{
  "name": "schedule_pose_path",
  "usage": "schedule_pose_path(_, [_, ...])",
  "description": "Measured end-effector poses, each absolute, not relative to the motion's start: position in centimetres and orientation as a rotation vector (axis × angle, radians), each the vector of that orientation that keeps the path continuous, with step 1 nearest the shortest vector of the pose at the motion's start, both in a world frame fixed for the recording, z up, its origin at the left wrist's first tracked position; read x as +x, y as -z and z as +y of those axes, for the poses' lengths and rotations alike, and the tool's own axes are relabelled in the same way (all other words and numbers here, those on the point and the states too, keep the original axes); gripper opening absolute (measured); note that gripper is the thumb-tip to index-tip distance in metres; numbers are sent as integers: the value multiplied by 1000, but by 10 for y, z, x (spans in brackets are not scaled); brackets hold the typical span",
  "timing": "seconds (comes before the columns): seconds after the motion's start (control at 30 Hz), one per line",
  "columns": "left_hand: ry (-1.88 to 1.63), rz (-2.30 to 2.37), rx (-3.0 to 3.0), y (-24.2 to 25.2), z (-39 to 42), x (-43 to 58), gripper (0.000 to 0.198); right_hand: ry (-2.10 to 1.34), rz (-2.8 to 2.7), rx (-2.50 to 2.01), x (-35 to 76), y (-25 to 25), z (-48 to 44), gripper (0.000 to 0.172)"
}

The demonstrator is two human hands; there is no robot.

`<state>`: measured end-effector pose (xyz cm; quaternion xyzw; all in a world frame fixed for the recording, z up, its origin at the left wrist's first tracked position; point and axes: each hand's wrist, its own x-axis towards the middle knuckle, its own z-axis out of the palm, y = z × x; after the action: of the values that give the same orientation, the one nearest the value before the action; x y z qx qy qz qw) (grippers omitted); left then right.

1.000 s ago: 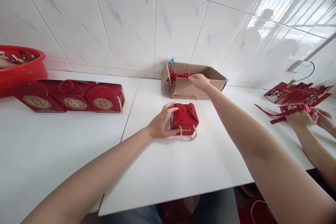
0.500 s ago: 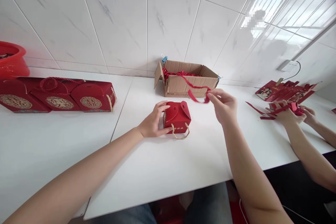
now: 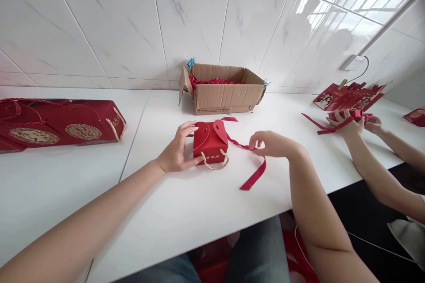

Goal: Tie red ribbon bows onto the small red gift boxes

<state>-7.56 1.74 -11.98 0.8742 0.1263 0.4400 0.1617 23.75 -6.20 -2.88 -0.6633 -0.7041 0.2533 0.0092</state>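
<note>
A small red gift box (image 3: 210,143) with two rounded top flaps and a rope handle stands on the white table (image 3: 186,212). My left hand (image 3: 175,152) grips its left side, fingers curled round it. My right hand (image 3: 270,145) hovers just right of the box, pinching a red ribbon (image 3: 254,172). The ribbon runs from behind the box, through my fingers, and down onto the table.
An open cardboard box (image 3: 221,95) of red ribbons stands against the tiled wall. Larger red gift bags (image 3: 66,121) lie at the left. At the right, another person's hands (image 3: 348,124) hold red ribbon near a stack of red cards (image 3: 345,97).
My right hand drew a ribbon out of the cardboard box and brought it down beside the small gift box. My left hand stayed on the box. The view shifted left.
</note>
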Motion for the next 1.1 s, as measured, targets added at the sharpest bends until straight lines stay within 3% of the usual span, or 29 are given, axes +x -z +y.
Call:
schedule_pose_path(0.13, [-1249, 362, 2496, 120, 18, -76, 86, -1072, -2514, -1814, 220, 41, -91, 31])
schedule_pose_path(0.27, [-1245, 347, 2488, 119, 17, -76, 86, -1081, -2520, -1825, 218, 64, -104, 5])
schedule_pose_path(0.47, [-1180, 300, 2460, 115, 11, -73, 85, -1072, -2394, -1370, 220, 38, -111, 11])
schedule_pose_path(0.6, [-1174, 264, 2472, 112, 7, -73, 84, -921, -1878, -1083, 212, 5, -100, 14])
schedule_pose_path(0.73, [-1177, 279, 2523, 112, 5, -73, 83, -635, -1587, -960, 194, 7, -74, 16])
schedule_pose_path(0.93, [-1190, 293, 2590, 113, 3, -71, 81, -326, -1817, -1016, 176, 47, -54, 12])
schedule_pose_path(1.1, [-1151, 298, 2600, 112, 0, -70, 83, -167, -1856, -1022, 186, 49, -57, 13])
